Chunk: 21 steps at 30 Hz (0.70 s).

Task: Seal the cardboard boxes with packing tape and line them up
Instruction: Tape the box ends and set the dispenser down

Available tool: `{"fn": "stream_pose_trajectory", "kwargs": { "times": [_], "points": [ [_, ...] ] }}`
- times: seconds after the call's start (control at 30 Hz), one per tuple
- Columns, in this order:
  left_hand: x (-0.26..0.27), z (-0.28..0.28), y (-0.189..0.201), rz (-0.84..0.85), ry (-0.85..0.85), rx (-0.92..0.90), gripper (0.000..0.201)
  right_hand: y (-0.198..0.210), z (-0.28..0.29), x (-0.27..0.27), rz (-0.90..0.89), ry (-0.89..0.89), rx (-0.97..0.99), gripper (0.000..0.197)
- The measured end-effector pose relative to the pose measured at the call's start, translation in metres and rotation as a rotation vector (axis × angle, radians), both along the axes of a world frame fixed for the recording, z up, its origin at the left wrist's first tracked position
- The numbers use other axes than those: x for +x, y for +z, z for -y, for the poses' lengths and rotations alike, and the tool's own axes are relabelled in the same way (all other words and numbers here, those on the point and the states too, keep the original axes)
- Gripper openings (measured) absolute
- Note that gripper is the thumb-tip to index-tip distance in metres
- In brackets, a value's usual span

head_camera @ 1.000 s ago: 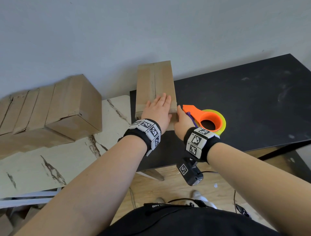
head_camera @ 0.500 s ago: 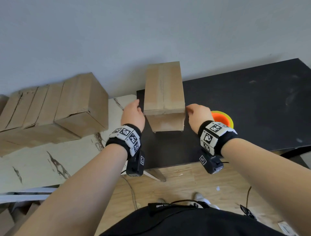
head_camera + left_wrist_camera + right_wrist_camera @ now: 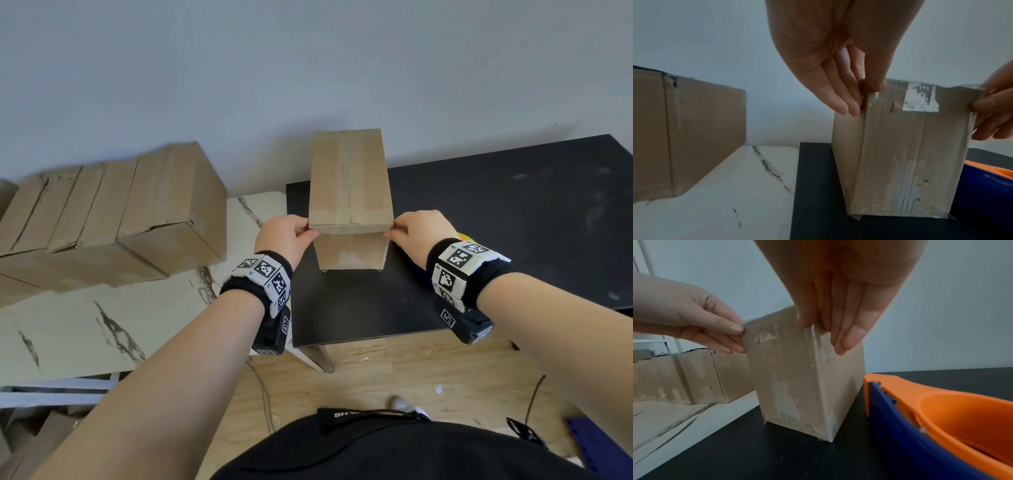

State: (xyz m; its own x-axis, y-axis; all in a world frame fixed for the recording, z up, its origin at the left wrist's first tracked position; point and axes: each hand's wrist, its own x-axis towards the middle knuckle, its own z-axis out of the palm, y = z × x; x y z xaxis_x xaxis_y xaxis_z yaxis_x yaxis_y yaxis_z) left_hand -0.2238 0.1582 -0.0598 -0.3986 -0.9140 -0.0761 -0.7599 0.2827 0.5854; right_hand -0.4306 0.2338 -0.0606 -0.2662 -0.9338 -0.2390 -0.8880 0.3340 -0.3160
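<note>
Both hands have left the orange tape dispenser [image 3: 941,415] and now pinch the taped brown cardboard box [image 3: 349,192]: left hand [image 3: 286,236], right hand [image 3: 419,231]. Sealing looks finished; next, carry it to the row of boxes [image 3: 102,212].

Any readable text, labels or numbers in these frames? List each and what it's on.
"SH..." in white letters, upside down and partly cut off, on the black strap across the person's dark top; the rest is too small to read.
Wristbands: black-and-white square marker codes only, no words.
Taped box, row of boxes, orange and blue tape dispenser: no print visible.
</note>
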Motion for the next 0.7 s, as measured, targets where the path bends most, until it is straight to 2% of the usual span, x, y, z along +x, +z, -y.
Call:
{"fn": "stream_pose_trajectory", "kwargs": {
  "times": [0.13,0.33,0.47,0.57,0.63,0.7],
  "points": [
    [-0.002,-0.001,0.002,0.049,0.024,-0.025,0.017,-0.002,0.000,0.004,0.011,-0.040,-0.029,0.036],
    [0.003,-0.003,-0.001,-0.050,0.011,0.055,0.033,0.004,-0.005,0.004,0.072,-0.041,-0.011,0.043],
    [0.007,0.002,-0.005,-0.090,0.027,0.119,0.050,0.009,-0.009,0.003,0.151,-0.034,-0.015,0.038],
    [0.006,0.008,-0.010,-0.109,0.038,0.097,0.051,0.009,-0.011,0.003,0.246,-0.100,-0.063,0.036],
    [0.003,0.007,-0.009,-0.087,0.029,0.078,0.050,0.007,-0.010,0.004,0.315,-0.178,-0.079,0.043],
    [0.000,0.007,-0.007,-0.066,0.016,0.042,0.051,0.003,-0.007,0.004,0.308,-0.219,-0.093,0.055]
  ]
}}
